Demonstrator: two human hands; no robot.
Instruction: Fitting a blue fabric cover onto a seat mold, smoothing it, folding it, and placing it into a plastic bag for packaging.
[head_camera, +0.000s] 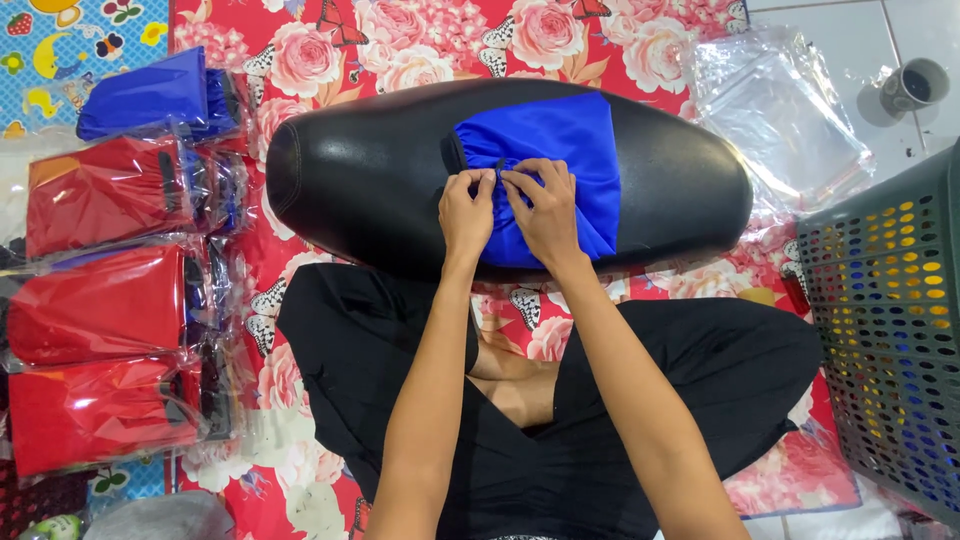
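A black padded seat is laid across a red floral mat on the floor, just in front of the crossed legs of the seated person. A folded blue cover is draped over the middle of the seat.

Left hand and right hand are set side by side, fingertips almost touching, both pinched narrow on the gathered near edge of the blue cover. The fabric is bunched between the thumbs and forefingers.

To the left, red packed covers in clear sleeves are stacked, with one blue packed cover above them. Empty clear bags lie at upper right, near a cup on the tiles. A dark green mesh basket stands at right.

Risks, as judged: the smooth seat surface offers little friction, so the cover may slide off if it is tugged toward the body. An uneven pinch may let the gathered edge spring loose. The seat may rock under one-sided pressure.
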